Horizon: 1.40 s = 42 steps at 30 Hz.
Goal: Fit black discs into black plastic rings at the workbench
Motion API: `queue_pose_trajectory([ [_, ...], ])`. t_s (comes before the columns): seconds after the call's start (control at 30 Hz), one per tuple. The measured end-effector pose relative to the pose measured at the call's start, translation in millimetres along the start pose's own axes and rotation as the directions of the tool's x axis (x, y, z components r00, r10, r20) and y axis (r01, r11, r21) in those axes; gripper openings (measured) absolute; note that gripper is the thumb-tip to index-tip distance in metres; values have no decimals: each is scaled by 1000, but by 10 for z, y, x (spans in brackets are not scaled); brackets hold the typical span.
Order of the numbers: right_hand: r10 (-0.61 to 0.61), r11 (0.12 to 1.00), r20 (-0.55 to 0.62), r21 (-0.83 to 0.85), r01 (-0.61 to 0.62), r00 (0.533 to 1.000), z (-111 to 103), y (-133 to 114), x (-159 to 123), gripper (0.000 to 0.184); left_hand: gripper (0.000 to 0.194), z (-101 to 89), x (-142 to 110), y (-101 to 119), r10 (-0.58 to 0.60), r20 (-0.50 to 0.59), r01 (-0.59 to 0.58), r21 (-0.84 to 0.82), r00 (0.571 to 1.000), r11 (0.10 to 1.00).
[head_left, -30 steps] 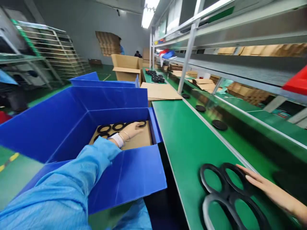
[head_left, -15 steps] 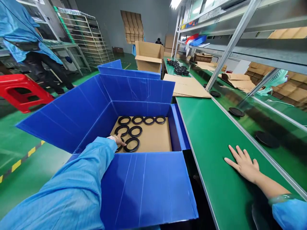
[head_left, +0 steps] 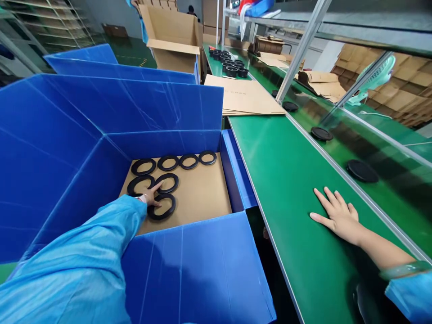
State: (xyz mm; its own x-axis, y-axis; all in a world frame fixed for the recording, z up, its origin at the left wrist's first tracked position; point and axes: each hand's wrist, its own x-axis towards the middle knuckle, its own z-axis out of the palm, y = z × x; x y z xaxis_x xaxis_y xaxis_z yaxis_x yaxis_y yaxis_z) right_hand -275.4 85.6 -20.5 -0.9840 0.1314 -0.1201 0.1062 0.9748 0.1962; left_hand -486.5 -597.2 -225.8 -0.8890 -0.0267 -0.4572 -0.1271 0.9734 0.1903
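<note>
My left hand reaches down into a big blue plastic box, most of it hidden behind my blue sleeve. Its visible fingers rest on the black rubber rings lying on a brown cardboard sheet at the bottom. Several more black rings lie in a row along the sheet's far edge. My right hand lies flat, fingers spread, on the green bench top, holding nothing.
A stack of flat cardboard sheets lies further along the bench, with black rings piled beyond. Black discs sit on the belt at right. An open cardboard carton and a second blue box stand behind. A metal post rises from the bench.
My left hand drew back from the far row of rings to the near ones. My right hand left the rings on the bench and now rests flat on bare green surface.
</note>
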Motion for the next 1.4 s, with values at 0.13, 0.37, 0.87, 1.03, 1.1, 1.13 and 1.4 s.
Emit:
queue_pose_trajectory([
  [0.13, -13, 1000, -4, -9, 13, 1000, -12, 3, 20, 81, 77, 36, -24, 235, 40, 67, -45, 68, 997, 997],
  [0.37, 16, 999, 12, 40, -17, 1000, -88, -102, 67, 80, 51, -55, -208, 914, 74, -62, -72, 31, 995, 997],
  [0.87, -84, 775, 166, 630, -40, 983, -538, 47, -45, 55, 40, -1182, -2200, 3604, 787, -379, -789, 197, 487, 582],
  [1.03, -115, 654, 151, 755, -39, 982, -495, 766, -654, 65, 74, -623, -2725, 4422, 892, -1, -828, 371, 452, 420],
  [1.1, -80, 611, 130, 790, -55, 988, -385, 1051, -967, 73, 84, -483, -2818, 4631, 910, 42, -849, 382, 412, 366],
  [1.13, -63, 588, 114, 807, -56, 991, -320, 1163, -1110, 77, 88, -436, -2852, 4730, 918, 52, -857, 382, 393, 345],
  [1.4, -2, 436, -30, 900, 27, 1000, 58, 1387, -1451, 86, 119, -226, -2932, 5557, 958, 142, -924, 331, 251, 193],
])
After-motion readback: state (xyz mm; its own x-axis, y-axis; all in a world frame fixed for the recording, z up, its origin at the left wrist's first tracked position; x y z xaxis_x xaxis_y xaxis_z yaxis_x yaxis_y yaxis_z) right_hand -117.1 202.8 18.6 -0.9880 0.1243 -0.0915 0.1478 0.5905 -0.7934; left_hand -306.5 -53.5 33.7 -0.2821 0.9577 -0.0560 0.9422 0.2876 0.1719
